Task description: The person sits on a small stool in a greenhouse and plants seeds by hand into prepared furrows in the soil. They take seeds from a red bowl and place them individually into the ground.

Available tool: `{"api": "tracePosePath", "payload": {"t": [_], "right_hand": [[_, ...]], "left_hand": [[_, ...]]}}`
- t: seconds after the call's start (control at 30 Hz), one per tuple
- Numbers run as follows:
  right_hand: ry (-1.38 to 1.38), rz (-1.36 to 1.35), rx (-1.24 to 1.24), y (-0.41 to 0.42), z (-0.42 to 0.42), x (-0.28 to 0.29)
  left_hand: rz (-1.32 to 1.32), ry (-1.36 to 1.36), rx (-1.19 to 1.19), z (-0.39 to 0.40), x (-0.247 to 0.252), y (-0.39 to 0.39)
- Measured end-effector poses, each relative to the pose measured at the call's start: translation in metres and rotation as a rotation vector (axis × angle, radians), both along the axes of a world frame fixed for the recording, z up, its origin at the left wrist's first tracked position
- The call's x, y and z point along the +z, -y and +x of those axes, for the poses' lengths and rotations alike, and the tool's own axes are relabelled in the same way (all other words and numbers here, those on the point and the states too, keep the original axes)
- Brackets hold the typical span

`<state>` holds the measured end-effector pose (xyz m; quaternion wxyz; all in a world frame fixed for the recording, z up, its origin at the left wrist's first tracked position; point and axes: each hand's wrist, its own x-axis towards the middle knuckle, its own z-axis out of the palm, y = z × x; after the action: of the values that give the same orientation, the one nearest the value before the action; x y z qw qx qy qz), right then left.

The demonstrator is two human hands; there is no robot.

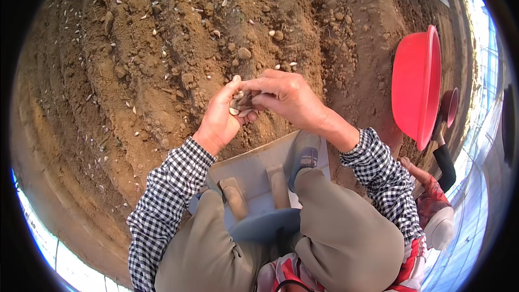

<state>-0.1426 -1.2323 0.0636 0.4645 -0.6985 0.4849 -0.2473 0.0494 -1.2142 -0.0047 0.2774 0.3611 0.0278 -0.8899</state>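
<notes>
Several garlic cloves (236, 110) lie in the cupped palm of my left hand (217, 119), held above the tilled soil. My right hand (292, 95) reaches across from the right, its thumb and fingers bent down onto those cloves. Whether its fingertips pinch one is hidden by the fingers themselves. Beyond my hands, a pale clove (271, 33) rests on the brown soil (243, 52). More cloves lie scattered along the furrows to the left.
Between my legs is a blue seat (265, 225) over a pale board (251, 162). A large red plastic basin (411, 85) stands tilted in view at right, with a smaller reddish container (450, 107) beyond. A person in a pale hat (440, 229) is close on my right.
</notes>
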Motion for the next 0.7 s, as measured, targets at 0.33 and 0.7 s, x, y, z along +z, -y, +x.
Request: {"api": "tracePosePath", "payload": {"t": [0.33,0.7], "right_hand": [[0.545,0.762,-0.587,-0.03,-0.054,-0.024],[0.48,0.847,-0.564,-0.056,-0.065,-0.032]], "left_hand": [[-0.003,0.065,-0.084,-0.013,0.008,-0.011],[-0.041,0.094,-0.241,-0.025,0.008,-0.033]]}}
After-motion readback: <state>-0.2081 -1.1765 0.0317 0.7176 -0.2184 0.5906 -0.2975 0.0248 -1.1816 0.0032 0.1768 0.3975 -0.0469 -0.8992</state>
